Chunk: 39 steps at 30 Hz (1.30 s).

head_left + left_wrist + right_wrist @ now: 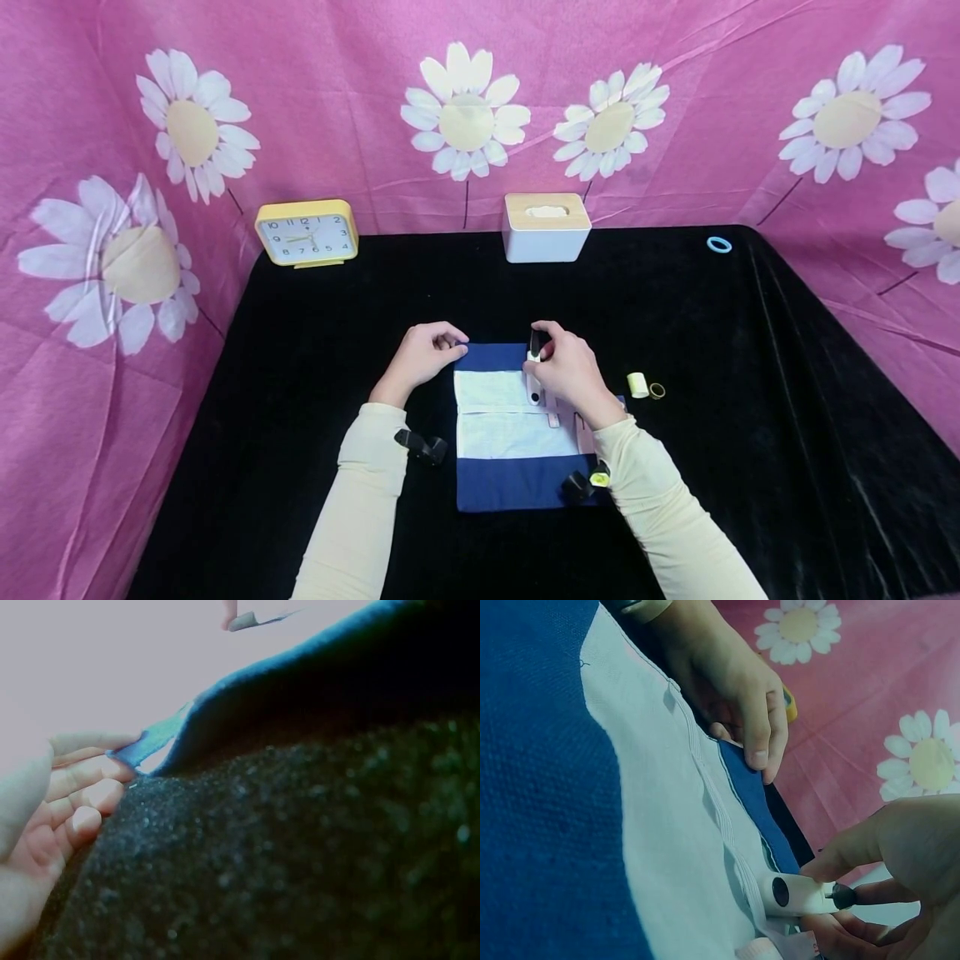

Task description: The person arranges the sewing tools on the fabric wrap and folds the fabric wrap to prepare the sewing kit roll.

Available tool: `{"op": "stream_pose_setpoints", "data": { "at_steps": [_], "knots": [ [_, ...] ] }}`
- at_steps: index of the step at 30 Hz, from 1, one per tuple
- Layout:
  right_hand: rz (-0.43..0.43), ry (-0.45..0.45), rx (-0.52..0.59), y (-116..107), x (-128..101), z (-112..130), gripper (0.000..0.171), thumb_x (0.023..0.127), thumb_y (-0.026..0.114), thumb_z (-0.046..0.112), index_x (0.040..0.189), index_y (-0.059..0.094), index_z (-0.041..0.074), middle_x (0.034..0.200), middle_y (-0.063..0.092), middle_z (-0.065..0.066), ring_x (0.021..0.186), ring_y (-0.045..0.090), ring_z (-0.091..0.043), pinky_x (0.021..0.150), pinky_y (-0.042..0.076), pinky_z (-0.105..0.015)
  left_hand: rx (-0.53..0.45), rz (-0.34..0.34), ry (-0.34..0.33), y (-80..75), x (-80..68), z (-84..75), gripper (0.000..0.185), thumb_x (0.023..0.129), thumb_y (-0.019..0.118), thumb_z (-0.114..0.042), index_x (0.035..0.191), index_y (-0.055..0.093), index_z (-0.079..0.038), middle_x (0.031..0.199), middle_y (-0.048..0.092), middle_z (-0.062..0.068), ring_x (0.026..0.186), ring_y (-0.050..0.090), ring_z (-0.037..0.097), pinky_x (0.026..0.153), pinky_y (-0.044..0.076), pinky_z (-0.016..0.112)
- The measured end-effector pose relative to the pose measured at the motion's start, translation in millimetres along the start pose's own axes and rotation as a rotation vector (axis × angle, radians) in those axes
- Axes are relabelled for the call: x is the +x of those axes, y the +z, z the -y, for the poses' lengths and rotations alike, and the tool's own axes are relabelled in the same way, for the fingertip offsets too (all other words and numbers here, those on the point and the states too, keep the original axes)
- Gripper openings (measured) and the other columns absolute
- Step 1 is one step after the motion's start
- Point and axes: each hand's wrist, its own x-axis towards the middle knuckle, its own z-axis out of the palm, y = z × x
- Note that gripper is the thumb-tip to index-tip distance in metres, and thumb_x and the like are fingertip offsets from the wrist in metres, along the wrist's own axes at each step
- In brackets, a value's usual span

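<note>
A blue and white cloth organizer point(495, 483) lies spread on the black tabletop, an elastic band point(724, 817) running across its white part. My left hand point(426, 358) pinches its far left corner point(154, 741) between thumb and fingers. On the far right part of the cloth, my right hand point(572, 371) holds a slim white tool point(799, 893) with a black oval spot and a dark end. The tool's spotted end lies at the elastic. Beside it, a pink-and-white piece point(553, 415) lies along the cloth, partly hidden by my right hand and wrist.
Right of the cloth lie a pale yellow roll point(637, 385) and a small yellowish ring point(657, 390). A yellow clock point(307, 234) and a tissue box point(546, 233) stand along the back edge. A blue ring point(718, 244) lies at the far right.
</note>
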Motion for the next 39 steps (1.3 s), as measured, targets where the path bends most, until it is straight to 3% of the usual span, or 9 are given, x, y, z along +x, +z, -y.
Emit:
{"op": "stream_pose_setpoints", "data": {
  "at_steps": [18,39],
  "knots": [
    [-0.019,-0.006,0.012,-2.3,-2.6,-1.1,0.061,0.071,0.077,0.02,0.125,0.051,0.014,0.081,0.062,-0.004,0.071,0.054,-0.019,0.065,0.04,-0.031,0.007,0.002,0.003,0.4,0.9,1.6,0.01,0.084,0.07,-0.017,0.094,0.072,-0.013,0.079,0.062,0.002,0.069,0.053,0.016,0.064,0.044,0.027],
    [0.049,-0.013,0.027,-4.4,-3.4,-2.5,0.057,0.068,0.079,0.023,0.119,0.055,0.015,0.079,0.06,-0.002,0.068,0.052,-0.017,0.064,0.04,-0.03,-0.007,-0.003,-0.007,0.7,0.0,1.5,0.009,0.084,0.071,-0.016,0.092,0.072,-0.014,0.078,0.061,0.002,0.07,0.053,0.017,0.065,0.044,0.029]
  ]
}}
